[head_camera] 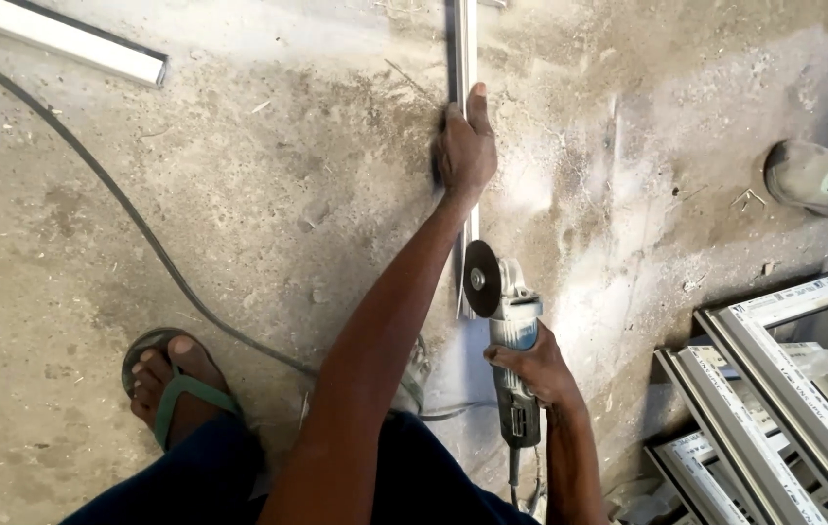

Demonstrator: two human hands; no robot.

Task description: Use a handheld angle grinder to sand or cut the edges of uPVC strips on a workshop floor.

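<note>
2 hands, left hand (465,146) hiding metal bar (465,39), right hand (533,367) gripping grinder (506,321)

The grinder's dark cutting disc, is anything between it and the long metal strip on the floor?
Nothing visible: the dark cutting disc sits right beside the long metal strip, near its lower end; the left hand presses the strip farther up.
</note>
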